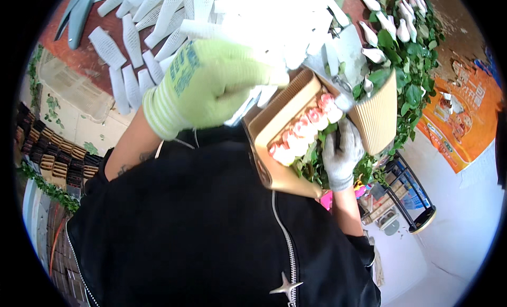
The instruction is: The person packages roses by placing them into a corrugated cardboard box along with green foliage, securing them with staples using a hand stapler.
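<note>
A row of pink-and-white roses (303,130) with green leaves lies inside a folded sheet of brown corrugated cardboard (285,104), held in front of my chest. My right hand (343,151), in a grey-white knit glove, is closed around the leafy stems beside the blooms. A raised cardboard flap (376,114) stands to the right of that hand. My left hand (216,85), in a light green glove with a striped cuff, is curled closed at the cardboard's far left edge. Its fingertips are blurred and washed out by glare, so what they pinch is hidden.
White mesh sleeves (132,40) lie piled across the reddish table (79,59). Grey-handled shears (79,16) rest at the far left. Several white-sleeved flower heads (404,30) sit among green leaves (409,88) at right, near an orange printed sheet (465,117).
</note>
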